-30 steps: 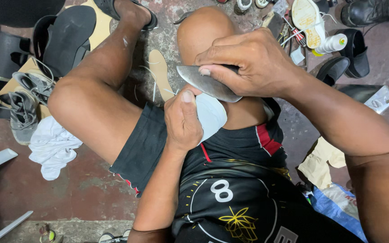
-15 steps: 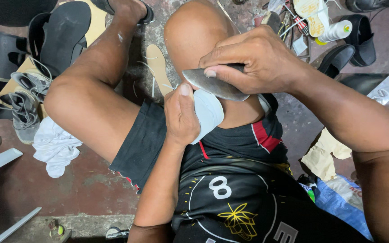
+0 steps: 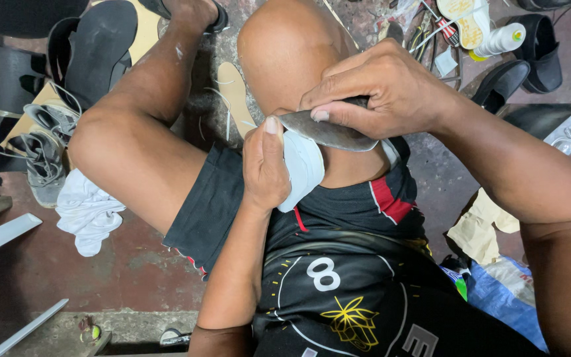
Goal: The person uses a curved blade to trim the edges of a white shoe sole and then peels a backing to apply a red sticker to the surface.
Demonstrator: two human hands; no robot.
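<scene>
My left hand grips a pale, white sole piece and presses it against my right thigh, thumb pointing up along its edge. My right hand is closed on a curved grey metal blade, whose edge lies across the top of the white piece, just beside my left thumb. Both hands work over my lap, between my bent knees. The lower part of the white piece is hidden behind my left hand.
A tan insole lies on the floor between my legs. Black soles, a grey sneaker and a white cloth lie at the left. A glue bottle, black shoes and rags are at the right.
The view has shifted a little toward my knee. Both hands keep their grip, with the blade still across the white piece; my left thumb has slid slightly up.
</scene>
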